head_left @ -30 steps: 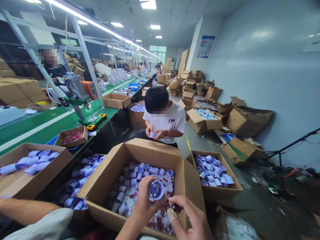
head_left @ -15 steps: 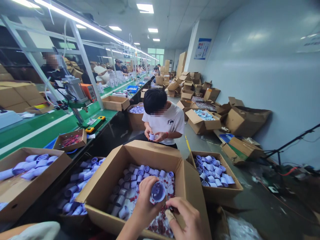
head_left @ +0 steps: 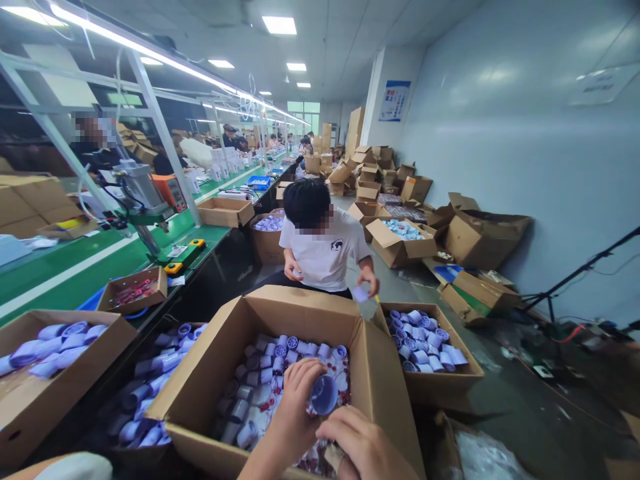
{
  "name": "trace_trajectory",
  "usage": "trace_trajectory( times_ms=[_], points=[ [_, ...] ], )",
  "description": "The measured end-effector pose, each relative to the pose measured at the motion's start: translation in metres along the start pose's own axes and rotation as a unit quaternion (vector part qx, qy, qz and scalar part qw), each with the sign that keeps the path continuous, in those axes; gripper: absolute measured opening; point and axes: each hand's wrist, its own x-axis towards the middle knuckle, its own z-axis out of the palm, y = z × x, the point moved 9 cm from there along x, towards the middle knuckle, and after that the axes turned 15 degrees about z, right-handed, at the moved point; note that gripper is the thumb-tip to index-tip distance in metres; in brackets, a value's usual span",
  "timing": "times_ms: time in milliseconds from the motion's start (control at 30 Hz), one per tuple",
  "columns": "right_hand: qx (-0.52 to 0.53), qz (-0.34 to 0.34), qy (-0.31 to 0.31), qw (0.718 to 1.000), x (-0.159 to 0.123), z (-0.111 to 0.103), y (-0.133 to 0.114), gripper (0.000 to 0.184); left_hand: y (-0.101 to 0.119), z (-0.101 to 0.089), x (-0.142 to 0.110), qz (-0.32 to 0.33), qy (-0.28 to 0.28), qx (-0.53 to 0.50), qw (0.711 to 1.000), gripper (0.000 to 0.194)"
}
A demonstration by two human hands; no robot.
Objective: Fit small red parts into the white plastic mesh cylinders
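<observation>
My left hand [head_left: 295,407] is closed around a lavender plastic cup [head_left: 324,395], whose round open end faces me. Just right of and below the cup is my right hand [head_left: 367,440], its fingers bent and its thumb wrapped in something beige. Whatever lies between those fingertips is hidden. Both hands are above a large open cardboard box [head_left: 200,373]. Inside it lie many similar lavender cups [head_left: 267,360] and small red parts [head_left: 267,405] over clear plastic.
Across the box sits a co-worker [head_left: 320,247] with a lavender part in one hand. A carton of cups [head_left: 425,340] stands right, another carton [head_left: 65,400] left. A green conveyor table [head_left: 115,243] with a press [head_left: 145,193] runs along the left; a black stand [head_left: 575,273] is right.
My right hand has come closer under the cup, and the cup has shifted slightly right. The co-worker's hands have parted, one reaching with a lavender part toward the right carton.
</observation>
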Motion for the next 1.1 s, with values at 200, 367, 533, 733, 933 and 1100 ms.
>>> trace_trajectory(
  times_ms=[200,367,533,733,933,1100],
  points=[
    [-0.031,-0.038,0.031,0.998,-0.007,-0.009,0.000,0.041,-0.010,0.001,-0.004,-0.054,-0.009,-0.035,0.998,0.052],
    [-0.084,-0.041,0.063,0.994,-0.011,-0.009,0.006,0.039,-0.018,0.003,-0.008,-0.095,-0.031,-0.041,0.994,0.056],
    [-0.098,-0.029,0.100,0.990,-0.012,-0.013,0.008,0.044,-0.010,0.005,-0.003,-0.062,-0.061,-0.014,0.996,0.052],
    [-0.096,-0.021,0.104,0.990,-0.010,-0.007,0.013,0.036,-0.004,0.008,0.003,-0.022,-0.076,0.001,0.997,0.058],
    [-0.137,0.017,0.092,0.986,-0.007,0.001,0.029,0.030,-0.002,0.017,0.005,-0.020,-0.107,-0.023,0.994,0.062],
    [-0.130,-0.036,0.113,0.984,-0.005,0.006,0.028,0.022,-0.005,0.025,0.004,-0.048,-0.138,-0.049,0.988,0.059]
  ],
)
